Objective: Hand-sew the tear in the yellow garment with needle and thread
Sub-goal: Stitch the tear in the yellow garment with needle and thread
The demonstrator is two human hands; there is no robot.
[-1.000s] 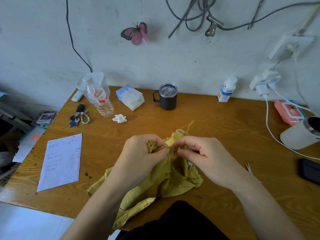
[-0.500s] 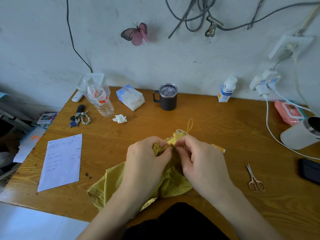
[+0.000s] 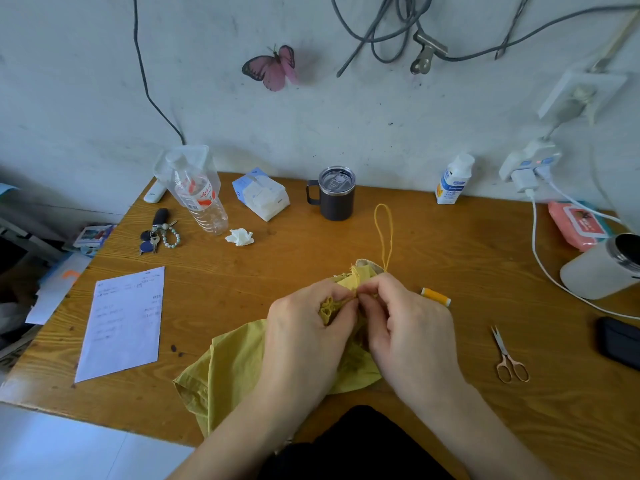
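The yellow garment (image 3: 235, 368) is lying at the table's (image 3: 450, 244) 6 o'clock edge. The left hand (image 3: 304, 327) is clenching its bunched fold; the right hand (image 3: 412, 327) is pinching that fold from 3 o'clock. Yellow thread (image 3: 384, 233) is looping toward 12 o'clock.

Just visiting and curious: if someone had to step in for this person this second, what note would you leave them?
Left hand grips a bunch of the yellow garment, which trails onto the table. Right hand pinches the fabric beside it; needle hidden.
A loop of yellow thread stands slack beyond the hands. Spool and scissors lie to the right.
Done: thread seems anchored in the fabric; the tear is hidden.
Left: probably draw the loop through, finish stitching, knot, snip.
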